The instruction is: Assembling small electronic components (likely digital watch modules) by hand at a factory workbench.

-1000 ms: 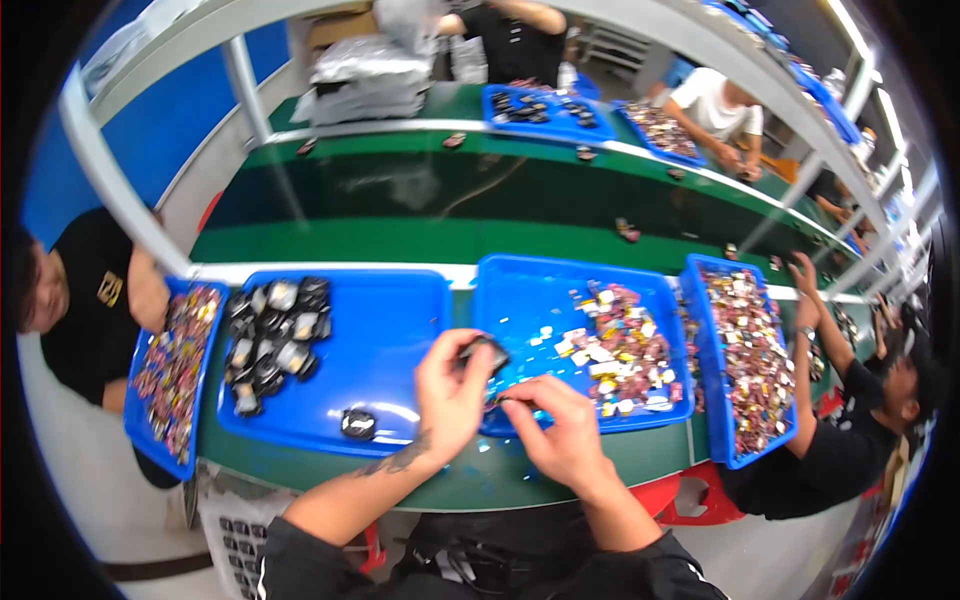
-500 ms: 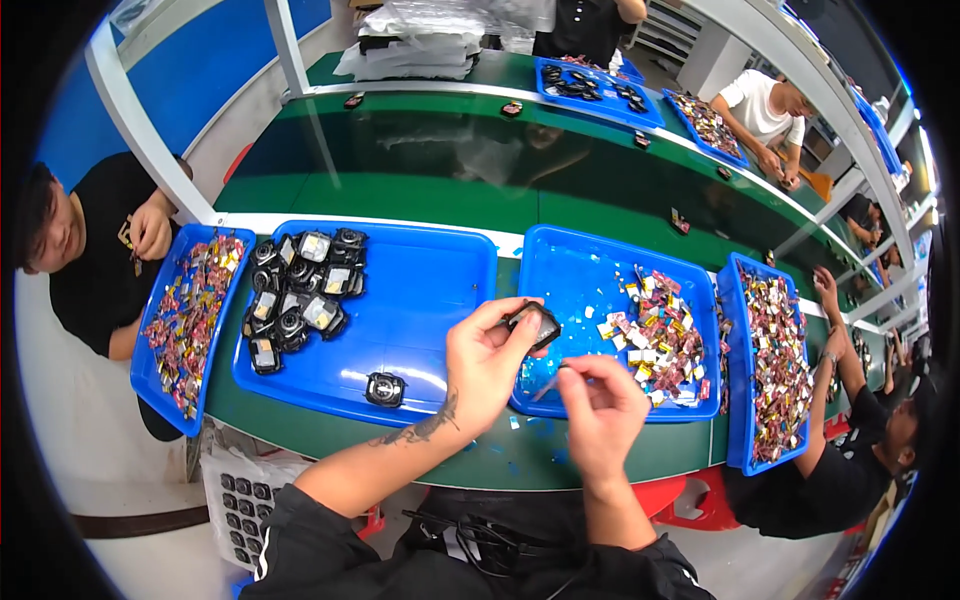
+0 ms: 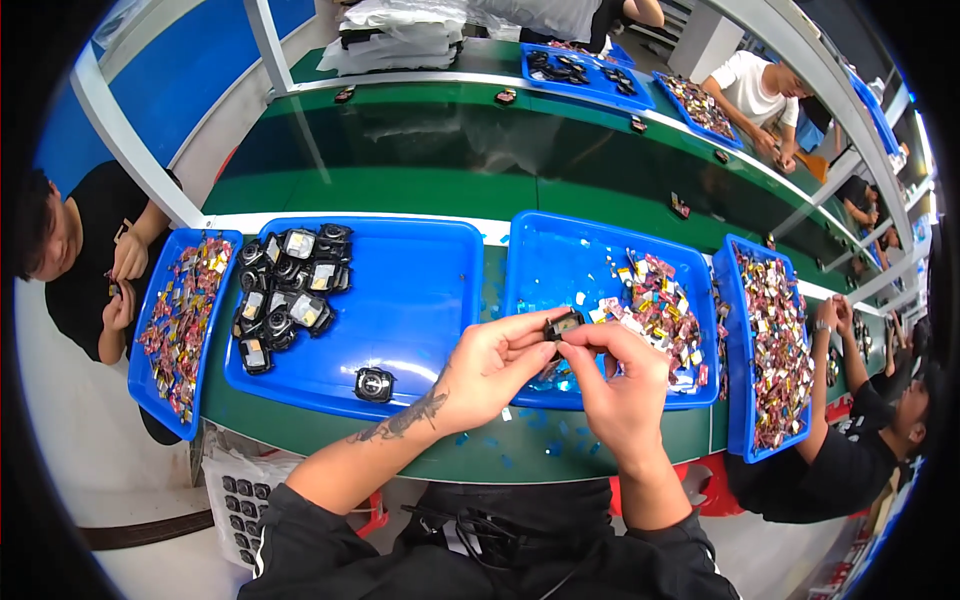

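In front of my body, my left hand (image 3: 490, 365) pinches a small black plastic housing (image 3: 563, 324) with a pale window between thumb and fingers. My right hand (image 3: 622, 380) meets it there, thumb and forefinger closed on its near edge; whether a thin film is also between those fingertips cannot be made out. Both hands are over the near edge of a blue tray (image 3: 518, 262) that holds loose small circuit boards (image 3: 660, 315) and bits of blue film. To the left, another blue tray (image 3: 420, 300) has a cluster of similar black housings (image 3: 290, 275) and a single one (image 3: 374, 384) near its front.
Narrow blue bins of small boards stand at the far left (image 3: 150, 385) and right (image 3: 738, 400). Beyond a white rail, a green conveyor (image 3: 430, 150) carries scattered parts. Co-workers sit at left, right and across. Film scraps (image 3: 505, 460) lie on the green bench edge.
My right hand has moved up and in to the housing; half a second ago it was apart, holding a thin clear strip. The housing has shifted slightly right and tilted. The view has shifted slightly.
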Demonstrator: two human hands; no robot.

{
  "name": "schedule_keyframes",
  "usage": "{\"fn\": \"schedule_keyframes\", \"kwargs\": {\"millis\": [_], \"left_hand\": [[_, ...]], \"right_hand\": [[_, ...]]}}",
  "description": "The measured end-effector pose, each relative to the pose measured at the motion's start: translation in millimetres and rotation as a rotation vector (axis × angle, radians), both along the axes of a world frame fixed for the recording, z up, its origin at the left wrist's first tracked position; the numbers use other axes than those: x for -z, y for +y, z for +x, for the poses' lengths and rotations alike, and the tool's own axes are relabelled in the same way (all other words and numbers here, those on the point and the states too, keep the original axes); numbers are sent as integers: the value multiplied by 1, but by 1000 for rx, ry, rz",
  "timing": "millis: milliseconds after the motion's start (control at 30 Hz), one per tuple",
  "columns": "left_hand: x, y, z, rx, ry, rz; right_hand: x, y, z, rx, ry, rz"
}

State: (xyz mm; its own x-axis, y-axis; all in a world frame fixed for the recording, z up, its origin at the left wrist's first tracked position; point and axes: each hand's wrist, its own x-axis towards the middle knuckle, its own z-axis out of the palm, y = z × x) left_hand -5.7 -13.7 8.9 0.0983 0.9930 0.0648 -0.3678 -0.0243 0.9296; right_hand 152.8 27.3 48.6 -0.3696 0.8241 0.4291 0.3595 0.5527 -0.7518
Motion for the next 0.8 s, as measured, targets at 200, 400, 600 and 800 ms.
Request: {"fn": "schedule_keyframes", "kwargs": {"millis": [200,400,600,800], "left_hand": [[2,1,3,22,5,25],[5,-1,7,-2,22,67],[5,-2,4,24,54,53],[-3,-1,12,-138,-80,4]], "right_hand": [[0,3,2,-22,42,-13],[-1,3,4,-13,-10,-14],[-3,1,6,55,-163,199],[-3,-8,9,-9,11,224]]}}
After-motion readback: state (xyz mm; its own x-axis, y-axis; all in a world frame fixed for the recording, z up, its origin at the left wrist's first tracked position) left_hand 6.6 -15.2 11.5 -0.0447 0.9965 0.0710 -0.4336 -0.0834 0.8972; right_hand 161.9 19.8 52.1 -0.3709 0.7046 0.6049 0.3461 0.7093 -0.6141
